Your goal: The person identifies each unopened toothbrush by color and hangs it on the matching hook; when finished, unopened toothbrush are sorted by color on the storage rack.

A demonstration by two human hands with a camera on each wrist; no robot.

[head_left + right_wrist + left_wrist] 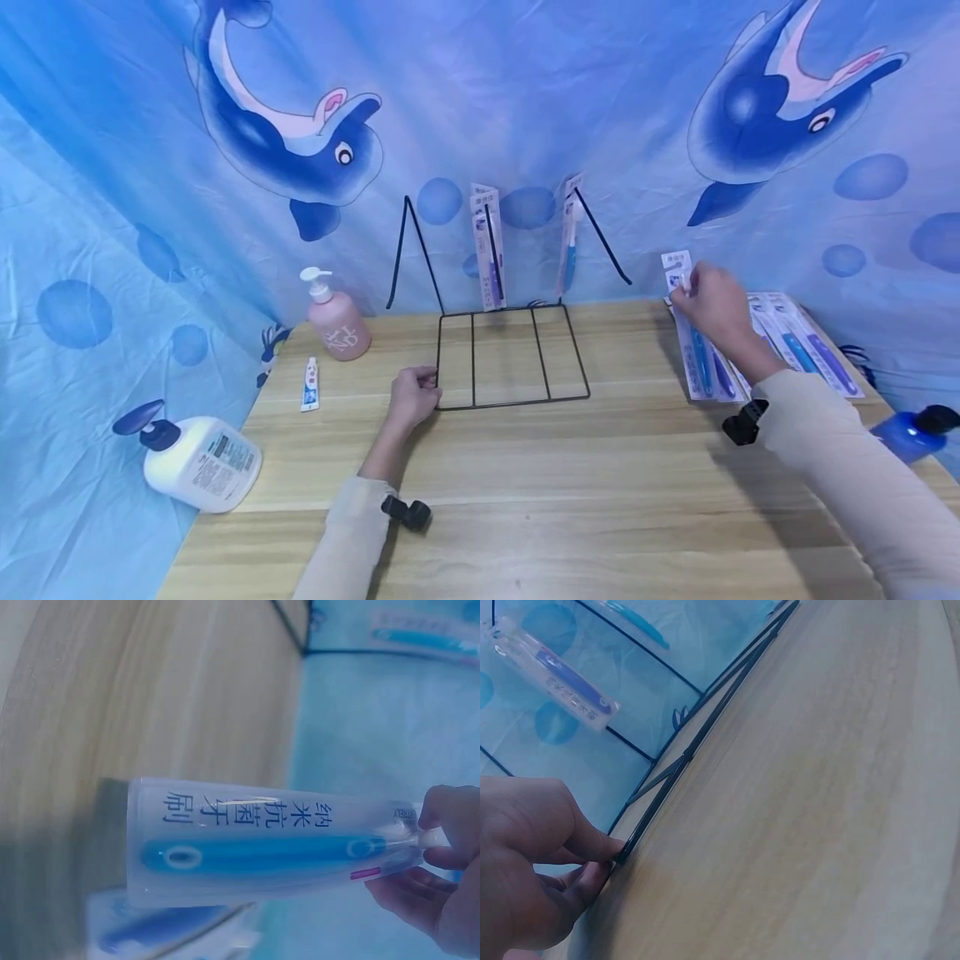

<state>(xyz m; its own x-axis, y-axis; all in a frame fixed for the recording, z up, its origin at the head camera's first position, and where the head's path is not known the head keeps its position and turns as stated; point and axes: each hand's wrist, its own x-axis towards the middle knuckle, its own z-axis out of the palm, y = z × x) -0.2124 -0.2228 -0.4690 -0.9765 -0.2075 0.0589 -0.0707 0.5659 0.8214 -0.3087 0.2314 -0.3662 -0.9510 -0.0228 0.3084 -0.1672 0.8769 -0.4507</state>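
Wood worktop [540, 508]: pink pump bottle [341, 327] near far-left corner, white pump. Small white-and-blue tube [310, 385] just nearside of it, by left edge. White pump bottle [202, 464], dark blue pump, farther down left edge. Blue bottle [903, 435], black cap, right edge. Blue dolphin-print curtain [525, 108] behind far edge.

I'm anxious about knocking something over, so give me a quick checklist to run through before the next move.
1. Left grip on the wire rack: ok, it pinches the near left corner.
2. Right grip on a toothbrush pack: ok, pinched near its top.
3. That pack's lower end free of the loose packs: cannot tell.
4. Left prong bare: ok.
5. Middle prong bare: not ok, hanging packs occupy it.
6. Pink pump bottle apart from the rack: ok.
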